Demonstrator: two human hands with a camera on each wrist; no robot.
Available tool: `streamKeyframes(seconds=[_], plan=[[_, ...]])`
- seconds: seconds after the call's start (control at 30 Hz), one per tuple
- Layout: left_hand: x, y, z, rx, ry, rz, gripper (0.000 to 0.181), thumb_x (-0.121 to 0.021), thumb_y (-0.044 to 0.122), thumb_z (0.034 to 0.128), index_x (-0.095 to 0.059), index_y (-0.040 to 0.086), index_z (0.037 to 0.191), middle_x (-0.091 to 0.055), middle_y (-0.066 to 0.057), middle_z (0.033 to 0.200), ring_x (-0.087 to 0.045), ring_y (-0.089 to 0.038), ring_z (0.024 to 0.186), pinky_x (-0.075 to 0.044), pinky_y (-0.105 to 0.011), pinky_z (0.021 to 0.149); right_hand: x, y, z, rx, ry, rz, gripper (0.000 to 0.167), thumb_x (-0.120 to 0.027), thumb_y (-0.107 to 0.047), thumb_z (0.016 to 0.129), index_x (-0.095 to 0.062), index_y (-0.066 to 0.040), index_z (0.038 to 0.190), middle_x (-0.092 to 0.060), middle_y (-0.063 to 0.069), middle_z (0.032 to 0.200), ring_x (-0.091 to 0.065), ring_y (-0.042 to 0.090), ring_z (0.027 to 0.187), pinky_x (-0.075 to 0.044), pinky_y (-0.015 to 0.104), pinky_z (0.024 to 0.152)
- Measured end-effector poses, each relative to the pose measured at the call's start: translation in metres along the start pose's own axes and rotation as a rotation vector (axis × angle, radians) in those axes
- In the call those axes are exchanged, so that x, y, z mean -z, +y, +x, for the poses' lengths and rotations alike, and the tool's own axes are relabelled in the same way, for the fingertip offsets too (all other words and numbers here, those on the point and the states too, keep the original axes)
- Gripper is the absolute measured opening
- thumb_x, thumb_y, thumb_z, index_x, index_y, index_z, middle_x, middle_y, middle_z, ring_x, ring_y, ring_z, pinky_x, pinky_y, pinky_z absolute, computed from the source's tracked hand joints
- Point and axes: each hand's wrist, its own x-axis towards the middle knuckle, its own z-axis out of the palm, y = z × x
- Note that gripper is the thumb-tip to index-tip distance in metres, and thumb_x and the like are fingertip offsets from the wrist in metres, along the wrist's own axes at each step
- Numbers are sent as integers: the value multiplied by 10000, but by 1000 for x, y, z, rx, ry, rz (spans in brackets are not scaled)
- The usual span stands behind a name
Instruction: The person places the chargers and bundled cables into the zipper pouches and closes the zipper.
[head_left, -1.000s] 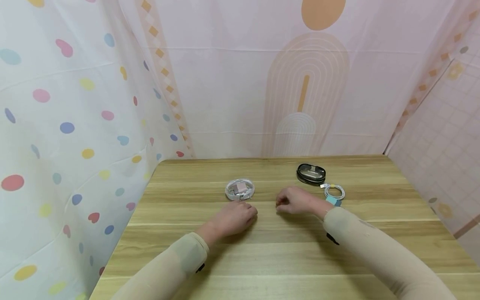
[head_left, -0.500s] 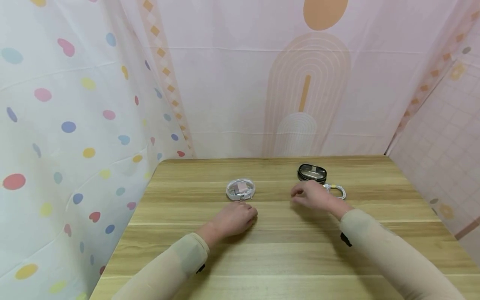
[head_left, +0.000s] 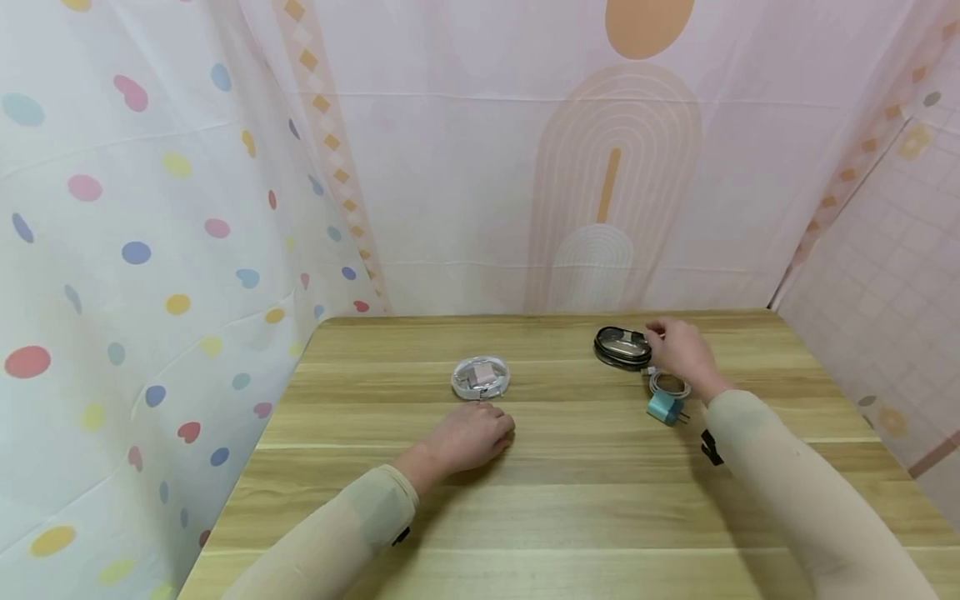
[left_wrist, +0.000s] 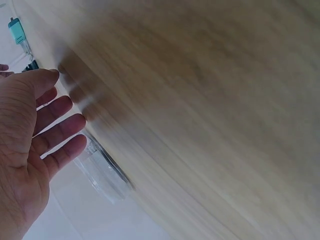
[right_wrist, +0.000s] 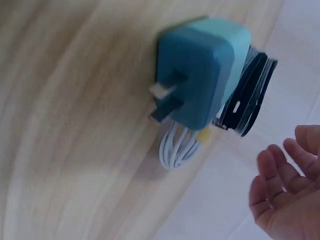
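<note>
My left hand rests on the table just in front of a coiled white cable with a pinkish block inside its ring. The fingers are relaxed, and the left wrist view shows the palm with nothing in it. My right hand hovers beside the right end of a coiled black cable. Loosely bent and holding nothing in the right wrist view, its fingers are apart from that coil. Nearer me lie a small coiled white cable with a yellow tie and a teal two-pin charger.
The wooden table reaches back to a pale patterned curtain. A dotted curtain hangs on the left, and another curtain on the right.
My right hand has moved right and away from me, past the small white cable to the black coil. The teal charger is now uncovered. The left hand has not moved.
</note>
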Motion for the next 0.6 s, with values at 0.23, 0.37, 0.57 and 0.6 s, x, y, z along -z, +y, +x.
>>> streamKeyframes(seconds=[0.23, 0.37, 0.57, 0.6], plan=[[3, 3, 3, -18, 13, 1, 109, -674, 265, 1051, -726, 185, 999, -777, 35, 1001, -738, -157, 946, -607, -348, 892, -2, 3, 10, -45, -69, -10, 496, -376, -229, 1133, -538, 60, 1501, -552, 333, 1519, -525, 537, 1408, -441, 666, 1170], [3, 7, 7, -28, 18, 10, 120, -662, 272, 1059, -727, 186, 1007, -778, 42, 1009, -739, -148, 947, -607, -342, 894, -4, 5, 15, -22, -96, -26, 501, -329, -210, 1145, -515, 68, 1518, -518, 345, 1545, -481, 550, 1442, -398, 668, 1210], [4, 15, 26, -27, 15, -28, 129, -650, 252, 1060, -740, 163, 1082, -760, 15, 1081, -728, -163, 1008, -608, -335, 929, -4, 8, 19, -1, -121, -37, 484, -315, -169, 1151, -504, 65, 1530, -501, 348, 1558, -462, 554, 1456, -382, 671, 1220], [4, 17, 32, -21, 13, -39, 142, -645, 251, 1061, -742, 157, 1107, -753, 9, 1099, -724, -168, 1026, -606, -334, 945, -4, 9, 19, 4, -128, -28, 486, -320, -179, 1154, -498, 61, 1537, -495, 346, 1565, -452, 555, 1464, -375, 674, 1224]])
